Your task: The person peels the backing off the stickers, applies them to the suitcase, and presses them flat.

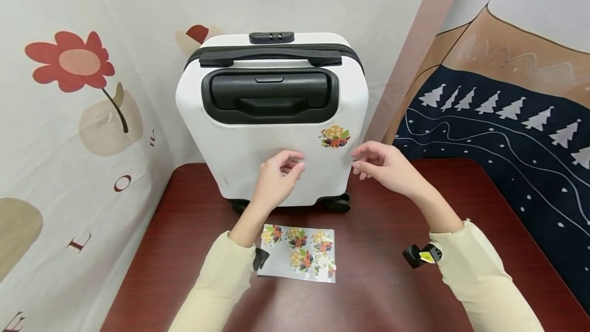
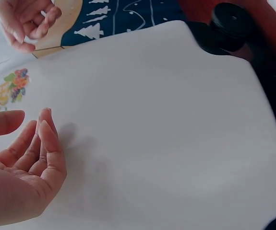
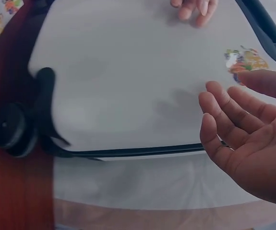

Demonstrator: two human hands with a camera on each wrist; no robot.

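Note:
A white suitcase with black trim stands upright on the table. On the right of its front face is a colourful fruit sticker, also visible in the left wrist view and right wrist view. My left hand hovers before the lower middle of the face, fingers loosely bent, nothing held. Beside the suitcase's right edge, just below the sticker, is my right hand, its fingers relaxed and apart from the thumb. In the right wrist view the right palm shows bare. A sheet of fruit stickers lies in front of the suitcase.
The dark red table carries everything. A patterned cloth with white trees hangs at the right, and a pale cloth with a red flower covers the left and back. Black wheels support the suitcase.

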